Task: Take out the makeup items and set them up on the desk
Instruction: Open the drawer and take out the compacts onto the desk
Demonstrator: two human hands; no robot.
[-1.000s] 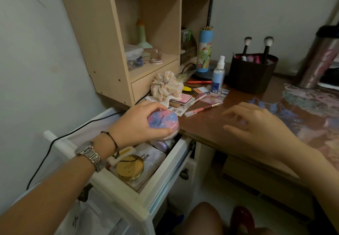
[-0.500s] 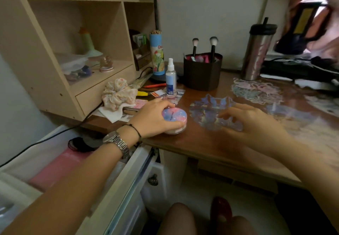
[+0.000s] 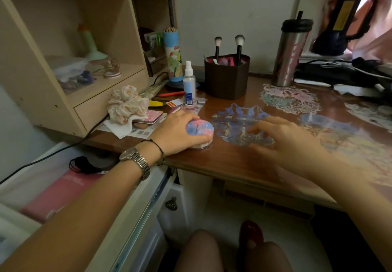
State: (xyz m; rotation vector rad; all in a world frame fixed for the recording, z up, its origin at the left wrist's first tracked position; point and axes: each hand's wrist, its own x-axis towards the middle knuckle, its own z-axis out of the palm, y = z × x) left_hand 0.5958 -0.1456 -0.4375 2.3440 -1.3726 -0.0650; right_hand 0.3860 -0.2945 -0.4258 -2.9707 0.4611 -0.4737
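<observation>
Pink-blue round powder case [image 3: 199,130] stands on the brown wooden desk [image 3: 233,159] at centre frame, grasped by the left hand [image 3: 180,131]; the blurred right hand [image 3: 290,142], fingers apparently relaxed, hovers beside.

The desk [image 3: 233,161] has bare wood along its front edge and between the round compact [image 3: 199,130] and the brown brush holder [image 3: 226,76], enough for a hand to pass. To the left the way is crowded: a scrunchie [image 3: 126,104], a pink case [image 3: 151,117], papers, pens and a spray bottle [image 3: 189,84] lie packed against the shelf unit [image 3: 63,59], which walls off that side. Further back a steel tumbler [image 3: 291,53] stands upright, with cables and dark clutter [image 3: 339,74] filling the far right, and the open drawer [image 3: 53,186] juts out below the desk's left end.
</observation>
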